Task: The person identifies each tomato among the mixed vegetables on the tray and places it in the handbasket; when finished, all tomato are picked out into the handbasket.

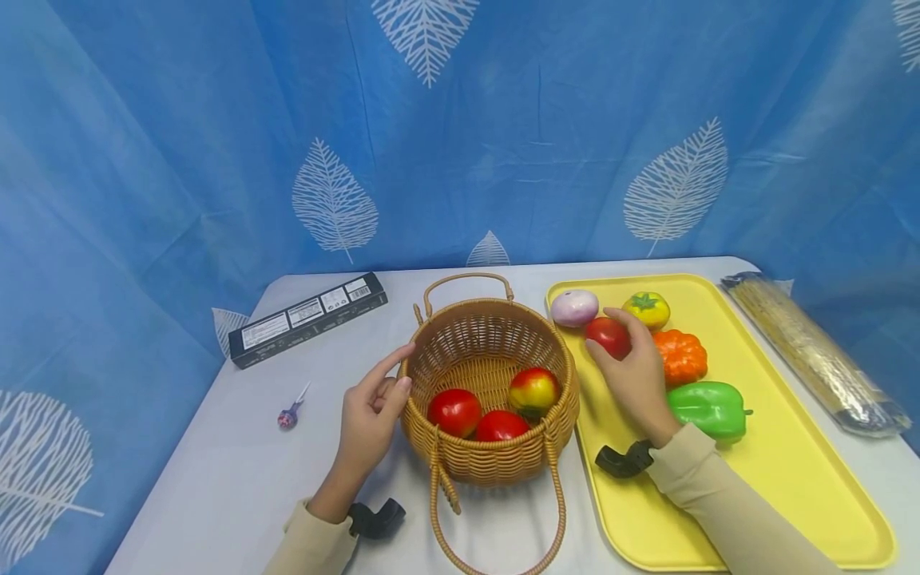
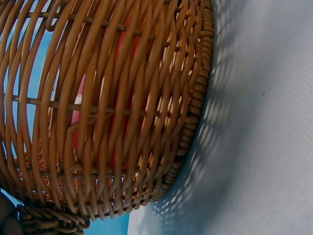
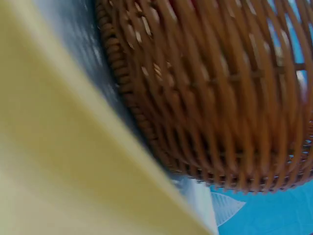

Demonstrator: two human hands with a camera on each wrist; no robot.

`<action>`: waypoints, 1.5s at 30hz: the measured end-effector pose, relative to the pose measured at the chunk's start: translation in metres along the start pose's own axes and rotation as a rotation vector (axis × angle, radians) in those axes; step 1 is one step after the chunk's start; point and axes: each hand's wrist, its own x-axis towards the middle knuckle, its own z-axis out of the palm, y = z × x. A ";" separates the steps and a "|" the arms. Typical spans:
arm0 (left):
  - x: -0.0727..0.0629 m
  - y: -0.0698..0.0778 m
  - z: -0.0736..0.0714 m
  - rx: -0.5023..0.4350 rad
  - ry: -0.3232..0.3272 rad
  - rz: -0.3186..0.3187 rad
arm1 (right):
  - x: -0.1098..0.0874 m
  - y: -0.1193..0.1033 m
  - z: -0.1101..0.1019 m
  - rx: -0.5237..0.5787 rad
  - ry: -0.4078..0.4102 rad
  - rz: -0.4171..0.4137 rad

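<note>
A brown wicker basket (image 1: 492,471) stands mid-table with its handles folded outward. Inside lie two red toy fruits, one at the left (image 1: 454,412) and another at the front (image 1: 501,426), plus a red-and-yellow one (image 1: 534,391). My left hand (image 1: 370,415) holds the basket's left rim with thumb and index finger. Over the yellow tray (image 1: 776,479), my right hand (image 1: 636,375) has thumb and index finger around a red round toy fruit (image 1: 606,336); the hand partly hides it. In both wrist views the basket's woven side (image 2: 122,98) fills much of the picture.
On the tray lie a pale purple onion (image 1: 574,307), a yellow toy fruit with green leaves (image 1: 647,310), an orange pumpkin (image 1: 680,357) and a green pepper (image 1: 707,407). A noodle packet (image 1: 815,351) lies right, a black box (image 1: 307,319) and a lollipop (image 1: 289,415) left.
</note>
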 end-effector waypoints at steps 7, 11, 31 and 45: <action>-0.003 -0.014 0.000 0.022 -0.004 -0.002 | 0.000 0.008 0.003 -0.004 0.002 0.049; -0.003 -0.016 0.000 0.032 -0.002 0.000 | 0.001 0.012 0.004 0.019 -0.002 0.072; -0.003 -0.015 0.000 0.029 0.001 -0.026 | 0.001 0.019 0.004 0.024 -0.028 0.149; -0.004 -0.016 0.000 0.033 -0.001 -0.014 | 0.001 0.017 0.004 0.123 0.018 0.170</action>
